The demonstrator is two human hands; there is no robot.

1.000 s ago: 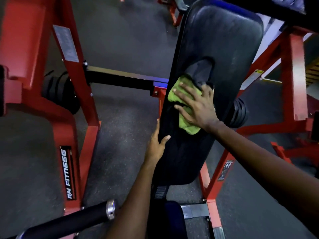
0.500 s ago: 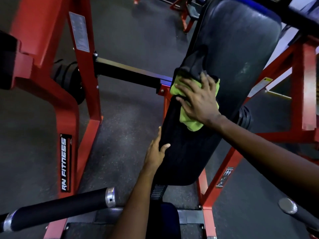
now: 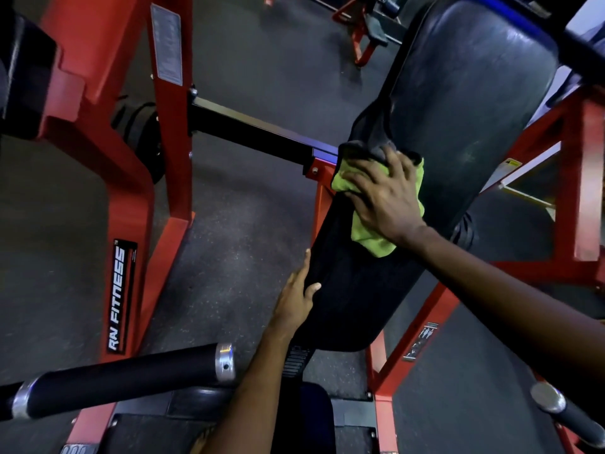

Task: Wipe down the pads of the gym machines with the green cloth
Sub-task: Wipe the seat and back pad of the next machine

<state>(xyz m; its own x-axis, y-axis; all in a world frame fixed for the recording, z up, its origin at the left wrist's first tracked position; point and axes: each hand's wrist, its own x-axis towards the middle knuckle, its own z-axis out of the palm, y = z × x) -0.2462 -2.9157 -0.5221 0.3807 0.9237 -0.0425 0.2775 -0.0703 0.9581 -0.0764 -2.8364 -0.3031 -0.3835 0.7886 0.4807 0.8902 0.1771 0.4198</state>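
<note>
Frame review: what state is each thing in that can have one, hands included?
right hand: fingers spread, pressing the green cloth onto the back pad.
left hand: fingers straight, resting on the back pad's left edge.
green cloth: bunched, pinned under the right hand.
back pad: tilted, cloth against its left side, midway up.
black handle: untouched.
</note>
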